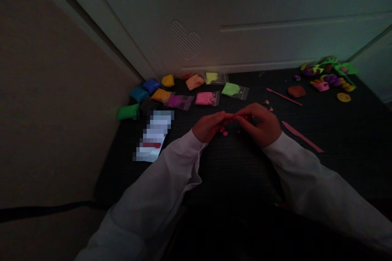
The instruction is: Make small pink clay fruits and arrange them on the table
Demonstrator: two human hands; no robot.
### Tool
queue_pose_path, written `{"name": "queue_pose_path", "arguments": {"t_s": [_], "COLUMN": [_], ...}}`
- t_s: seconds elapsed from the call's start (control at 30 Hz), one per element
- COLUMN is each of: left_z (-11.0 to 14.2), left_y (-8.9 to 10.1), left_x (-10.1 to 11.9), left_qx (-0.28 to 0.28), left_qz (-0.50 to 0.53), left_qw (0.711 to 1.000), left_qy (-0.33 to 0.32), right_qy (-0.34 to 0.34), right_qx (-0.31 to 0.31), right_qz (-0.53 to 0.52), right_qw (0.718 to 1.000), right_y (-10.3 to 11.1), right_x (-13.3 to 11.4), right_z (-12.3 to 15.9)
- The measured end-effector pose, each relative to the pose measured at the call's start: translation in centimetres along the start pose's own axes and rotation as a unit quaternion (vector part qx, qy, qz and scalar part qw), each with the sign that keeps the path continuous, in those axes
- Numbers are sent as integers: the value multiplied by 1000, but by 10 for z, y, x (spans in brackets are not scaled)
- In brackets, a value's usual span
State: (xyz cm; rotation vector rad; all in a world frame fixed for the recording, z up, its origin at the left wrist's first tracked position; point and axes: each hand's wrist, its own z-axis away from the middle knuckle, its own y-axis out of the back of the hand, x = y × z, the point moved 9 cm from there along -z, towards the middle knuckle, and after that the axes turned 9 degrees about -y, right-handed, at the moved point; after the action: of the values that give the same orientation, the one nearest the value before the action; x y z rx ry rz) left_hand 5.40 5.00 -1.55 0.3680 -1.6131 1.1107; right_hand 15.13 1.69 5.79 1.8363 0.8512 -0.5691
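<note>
My left hand (210, 126) and my right hand (260, 124) meet fingertip to fingertip over the dark table (232, 171), both pinched on a small red clay piece (231, 118) that is too dim to see in detail. Tiny pink clay bits (225, 133) lie on the table just below my left fingers. A long pink modelling knife (301, 136) lies to the right of my right hand. White sleeves cover both arms.
Several bags of coloured clay (183, 89) lie at the back left, including a green one (128, 111). A thin pink stick (283, 96), a brown clay lump (296, 91) and finished clay figures (329, 75) sit at the back right. A blurred paper (153, 135) lies left.
</note>
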Motion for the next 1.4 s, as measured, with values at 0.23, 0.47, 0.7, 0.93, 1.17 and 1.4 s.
{"name": "queue_pose_path", "arguments": {"t_s": [0.23, 0.47, 0.7, 0.93, 1.17, 1.4], "left_z": [1, 3, 0, -2, -3, 0], "left_y": [1, -1, 6, 9, 17, 15], "left_x": [-3, -6, -2, -3, 0, 16], "left_qx": [9, 5, 46, 52, 64, 73], "left_qz": [22, 44, 28, 18, -25, -125], "left_qw": [999, 997, 998, 998, 997, 986], "left_qy": [27, 60, 35, 15, -16, -89], "right_qy": [4, 55, 89, 87, 24, 19], "right_qx": [3, -10, -17, -36, -25, -14], "right_qz": [2, 66, 99, 50, -20, 27], "right_qw": [1000, 996, 991, 994, 999, 999], "right_y": [0, -5, -10, -10, -2, -5], "right_x": [-1, -11, -12, -17, -13, -10], "right_z": [2, 6, 9, 10, 7, 6]}}
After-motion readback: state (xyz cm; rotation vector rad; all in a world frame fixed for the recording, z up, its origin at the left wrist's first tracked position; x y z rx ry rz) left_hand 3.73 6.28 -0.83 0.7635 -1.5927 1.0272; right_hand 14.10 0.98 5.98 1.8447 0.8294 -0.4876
